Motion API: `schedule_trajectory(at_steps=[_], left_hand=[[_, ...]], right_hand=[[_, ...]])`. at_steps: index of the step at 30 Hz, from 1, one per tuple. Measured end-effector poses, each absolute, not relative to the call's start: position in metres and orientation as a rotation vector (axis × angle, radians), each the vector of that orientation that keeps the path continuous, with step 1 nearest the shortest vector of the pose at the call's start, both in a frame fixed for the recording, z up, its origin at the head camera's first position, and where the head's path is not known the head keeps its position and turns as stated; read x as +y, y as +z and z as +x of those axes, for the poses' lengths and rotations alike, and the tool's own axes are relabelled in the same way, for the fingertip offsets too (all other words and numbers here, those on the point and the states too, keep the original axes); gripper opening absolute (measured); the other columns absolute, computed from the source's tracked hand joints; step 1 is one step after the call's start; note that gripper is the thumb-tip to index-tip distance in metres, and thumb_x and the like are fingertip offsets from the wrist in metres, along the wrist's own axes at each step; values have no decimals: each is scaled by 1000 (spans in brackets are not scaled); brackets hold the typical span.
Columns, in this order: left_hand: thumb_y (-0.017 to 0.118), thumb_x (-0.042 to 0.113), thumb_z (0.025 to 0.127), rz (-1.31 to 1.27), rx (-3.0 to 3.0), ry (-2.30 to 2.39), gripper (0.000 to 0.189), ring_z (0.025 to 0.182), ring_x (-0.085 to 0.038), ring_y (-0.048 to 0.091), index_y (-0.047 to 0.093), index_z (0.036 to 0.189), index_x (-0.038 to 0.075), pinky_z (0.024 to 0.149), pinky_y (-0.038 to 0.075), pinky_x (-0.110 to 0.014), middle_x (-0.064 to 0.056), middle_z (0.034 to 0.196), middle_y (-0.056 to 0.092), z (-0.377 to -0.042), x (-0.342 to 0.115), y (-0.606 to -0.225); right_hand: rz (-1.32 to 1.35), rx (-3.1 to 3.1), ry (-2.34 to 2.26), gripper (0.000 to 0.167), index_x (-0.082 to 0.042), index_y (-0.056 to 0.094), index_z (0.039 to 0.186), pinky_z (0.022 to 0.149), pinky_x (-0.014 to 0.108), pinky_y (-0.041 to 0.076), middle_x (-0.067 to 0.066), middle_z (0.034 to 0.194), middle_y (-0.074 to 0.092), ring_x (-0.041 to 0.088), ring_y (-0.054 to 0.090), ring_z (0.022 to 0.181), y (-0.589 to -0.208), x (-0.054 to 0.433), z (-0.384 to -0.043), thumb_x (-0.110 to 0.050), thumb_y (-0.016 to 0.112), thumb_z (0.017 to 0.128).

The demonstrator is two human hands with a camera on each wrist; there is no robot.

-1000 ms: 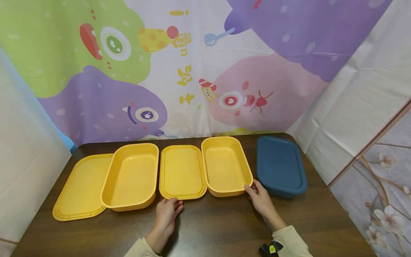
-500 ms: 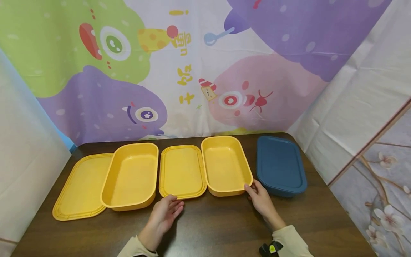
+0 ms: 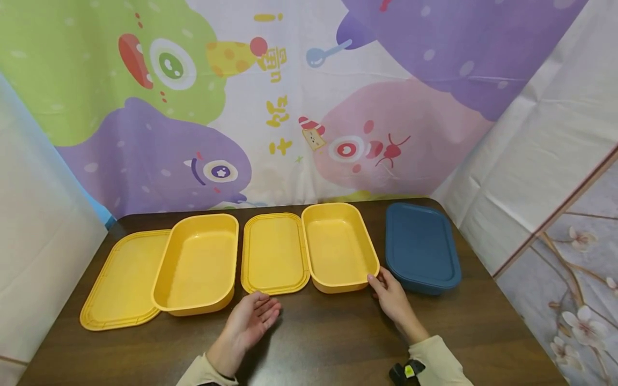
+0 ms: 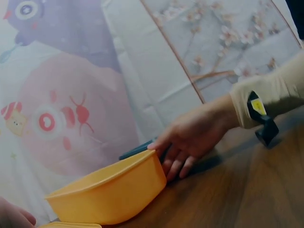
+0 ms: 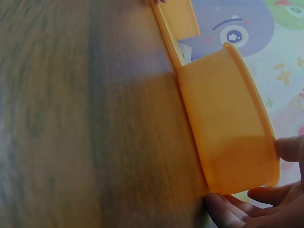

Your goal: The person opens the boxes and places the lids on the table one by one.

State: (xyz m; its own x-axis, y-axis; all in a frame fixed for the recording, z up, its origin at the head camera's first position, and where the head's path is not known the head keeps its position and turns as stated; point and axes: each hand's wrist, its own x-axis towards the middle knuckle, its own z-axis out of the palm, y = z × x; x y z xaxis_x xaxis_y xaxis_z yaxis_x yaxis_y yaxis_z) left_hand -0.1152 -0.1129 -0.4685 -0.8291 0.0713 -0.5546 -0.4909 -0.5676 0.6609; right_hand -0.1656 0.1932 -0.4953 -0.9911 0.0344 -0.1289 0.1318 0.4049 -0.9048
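Note:
My left hand [image 3: 248, 324], fingers relaxed and palm turned partly up, is at the near edge of the smaller yellow lid [image 3: 276, 253], thumb side against or just by the rim. This lid lies flat, touching the smaller yellow food container [image 3: 340, 251], which stands upright without a cover. At that container's near right corner, my right hand [image 3: 393, 303] holds on: the right wrist view has the thumb on the rim and the other fingers [image 5: 223, 211] around the outer wall, low down. Only a bit of my left hand [image 4: 14, 216] enters the left wrist view.
Left of the lid stands a larger yellow container [image 3: 200, 265], partly over a larger yellow lid [image 3: 127, 284]. A lidded dark blue container [image 3: 422, 246] stands at the right. All are on a brown wooden table [image 3: 333, 343], before a printed cloth [image 3: 289, 177].
The smaller lid has slid slightly away from me, toward the back of the table. My left hand's palm has turned upward, its fingers loosening. The right hand stays on the container's corner.

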Motion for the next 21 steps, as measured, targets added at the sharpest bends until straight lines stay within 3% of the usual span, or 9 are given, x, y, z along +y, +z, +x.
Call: schedule_trajectory(at_steps=[4,21], left_hand=[[41,12,98,-654,1239,2450,18,101,-22,54,39,112,1,87,47,-27,-14,113,47,-115,-108,-469],[45,17,99,-542,1294,2428,25,94,-17,56,41,118,1,85,46,-27,-6,102,55,-125,-88,-472]], right_hand=[[155,2545,-1666,53,2,37,147,89,41,54,24,133,56,33,55,120,-495,193,-167,-23,50,102],[156,2581,-1610,54,-3,41,146,84,35,54,20,132,58,28,56,115,-494,193,-170,-28,54,100]])
